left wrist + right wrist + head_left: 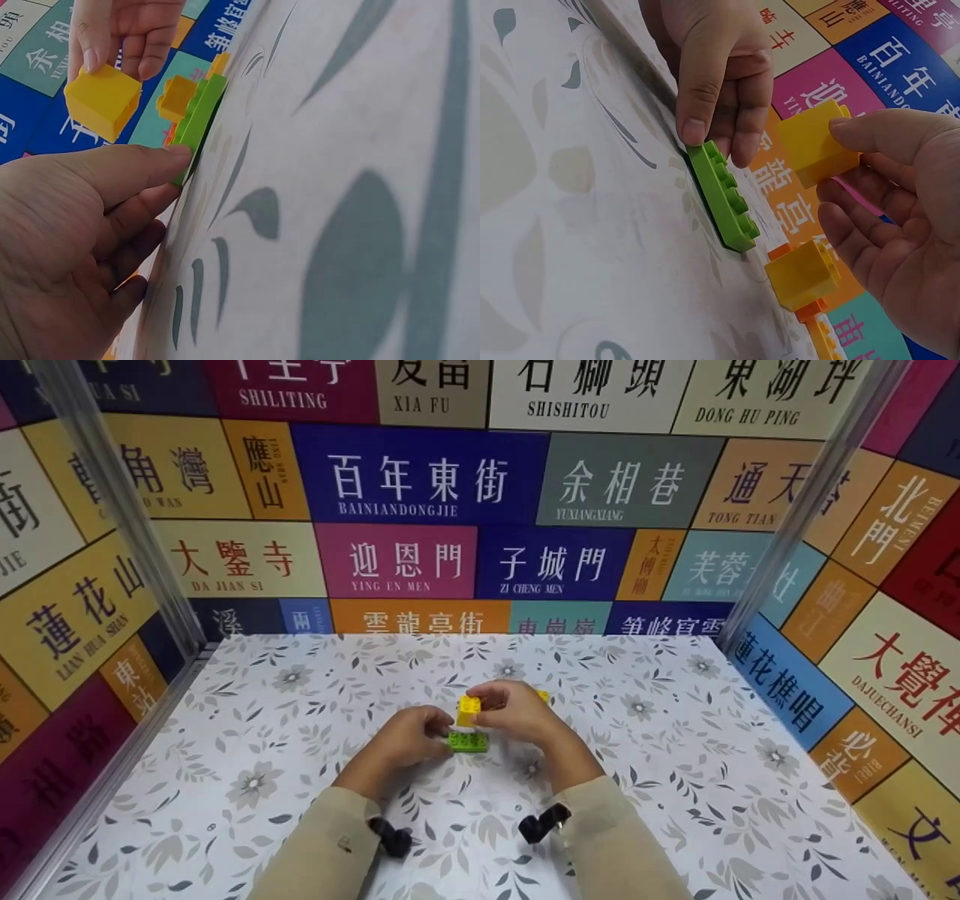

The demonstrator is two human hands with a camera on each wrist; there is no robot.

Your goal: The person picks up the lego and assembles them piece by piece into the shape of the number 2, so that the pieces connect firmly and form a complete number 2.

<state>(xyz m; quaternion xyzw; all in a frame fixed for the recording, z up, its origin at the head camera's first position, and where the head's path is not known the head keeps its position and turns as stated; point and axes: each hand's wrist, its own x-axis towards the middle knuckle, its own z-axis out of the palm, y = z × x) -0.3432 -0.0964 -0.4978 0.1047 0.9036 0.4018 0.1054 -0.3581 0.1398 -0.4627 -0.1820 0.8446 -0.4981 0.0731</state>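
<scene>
A flat green building brick with studs on top lies on the patterned tabletop. My left hand pinches its left end, the thumb on the near side in the left wrist view. Above it, the right hand holds a taller yellow building brick between thumb and fingers. In the right wrist view, this yellow brick is up in the air, apart from the green brick.
Beyond the green brick stands another yellow brick with an orange piece at its base. A low yellow piece lies beside them. Panels with printed signs wall the table at back and sides.
</scene>
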